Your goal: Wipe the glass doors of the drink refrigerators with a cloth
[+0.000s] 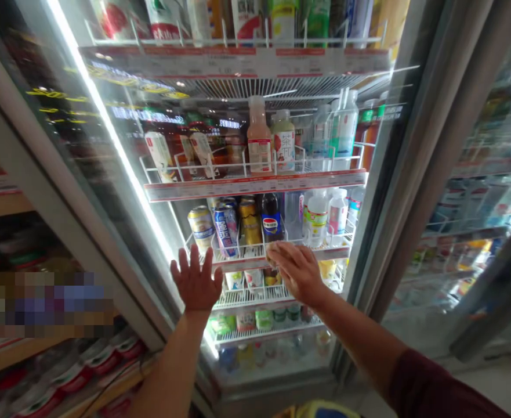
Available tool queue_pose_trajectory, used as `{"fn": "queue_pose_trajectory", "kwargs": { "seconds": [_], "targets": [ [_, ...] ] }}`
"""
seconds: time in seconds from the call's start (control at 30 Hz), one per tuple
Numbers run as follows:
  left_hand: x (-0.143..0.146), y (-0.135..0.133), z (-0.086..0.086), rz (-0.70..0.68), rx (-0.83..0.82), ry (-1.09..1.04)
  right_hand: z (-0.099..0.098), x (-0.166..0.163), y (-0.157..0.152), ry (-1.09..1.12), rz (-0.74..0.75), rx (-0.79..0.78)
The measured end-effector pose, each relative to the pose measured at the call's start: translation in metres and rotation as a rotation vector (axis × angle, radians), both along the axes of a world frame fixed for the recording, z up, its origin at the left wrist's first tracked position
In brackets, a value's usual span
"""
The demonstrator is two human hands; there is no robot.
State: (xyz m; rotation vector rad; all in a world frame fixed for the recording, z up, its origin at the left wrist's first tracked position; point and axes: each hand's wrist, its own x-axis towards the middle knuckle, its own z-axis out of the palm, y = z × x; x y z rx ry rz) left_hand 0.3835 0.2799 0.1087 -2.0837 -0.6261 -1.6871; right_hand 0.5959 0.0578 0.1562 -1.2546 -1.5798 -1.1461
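Note:
A drinks fridge stands in front of me, its glass door (85, 174) swung to the left. My left hand (196, 284) is flat against that door's inner edge, fingers spread. My right hand (296, 270) reaches in to the front rail of the third shelf (325, 251), fingers stretched out and holding nothing. Just above its fingertips stand a dark cola bottle (271, 217), a gold can (250, 222) and a blue-and-white can (226, 231). A pale gold can (200, 226) stands further left.
Higher shelves carry a pink bottle (259, 136), a tea bottle (283, 139) and clear bottles (344, 128). White bottles (327, 212) fill the third shelf's right. Small cups sit on lower wire racks (255, 319). A second glass door (477, 220) is on the right; store shelves (42, 371) on the left.

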Motion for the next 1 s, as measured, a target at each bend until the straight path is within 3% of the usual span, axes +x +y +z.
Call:
{"fn": "queue_pose_trajectory", "kwargs": {
  "seconds": [0.1, 0.27, 0.5, 0.7, 0.9, 1.0],
  "targets": [
    [0.000, 0.001, -0.001, -0.008, -0.029, -0.006, 0.004, -0.001, 0.006, 0.033, -0.017, 0.034],
    [0.001, 0.001, -0.001, -0.036, -0.067, -0.015, -0.015, -0.021, 0.011, -0.105, 0.044, -0.056],
    [0.000, 0.003, -0.004, -0.058, -0.103, -0.011, 0.006, -0.013, 0.021, 0.022, -0.024, 0.010],
    [0.000, 0.002, -0.003, -0.028, -0.087, -0.005, -0.017, -0.035, 0.026, -0.161, 0.047, -0.099],
    [0.000, 0.002, -0.003, -0.001, -0.057, -0.002, 0.008, -0.026, 0.036, -0.028, 0.003, -0.026],
    [0.001, 0.001, -0.002, 0.004, -0.031, 0.000, 0.001, -0.033, 0.036, -0.084, 0.027, -0.041]
  ]
}}
